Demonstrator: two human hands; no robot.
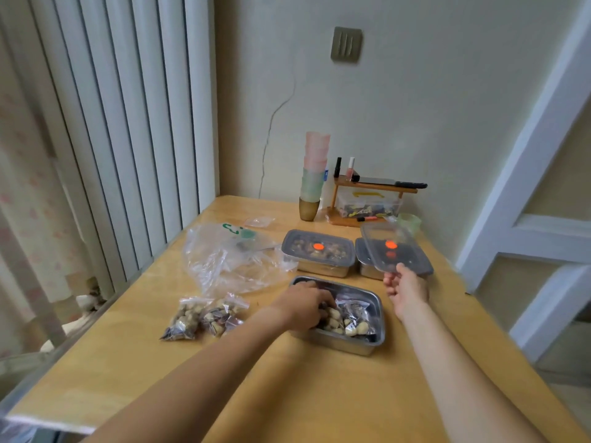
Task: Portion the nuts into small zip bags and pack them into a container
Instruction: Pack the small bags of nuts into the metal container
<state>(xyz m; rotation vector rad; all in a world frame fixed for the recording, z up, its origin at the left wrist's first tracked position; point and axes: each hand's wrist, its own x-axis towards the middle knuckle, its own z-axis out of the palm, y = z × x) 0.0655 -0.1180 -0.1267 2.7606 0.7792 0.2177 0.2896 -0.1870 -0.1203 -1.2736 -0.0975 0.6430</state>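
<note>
Head: nut bags (348, 318) in steel container (377, 338)

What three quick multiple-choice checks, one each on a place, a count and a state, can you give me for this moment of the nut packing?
1. Where are the two filled zip bags that lie outside any container?
A. On the table, left of the open steel container
B. On the wooden rack
C. Inside the big clear bag

2. How many lids show an orange dot?
A. One
B. Two
C. Four

3. What is the right hand doing?
A. Resting flat on the table
B. Holding a clear lid
C. Gripping a cup

Answers: 1 A, they lie beside the open steel container. 2 B, one on the closed container, one on the clear lid. 3 B, its fingers pinch the lid's near edge, lifted.
</note>
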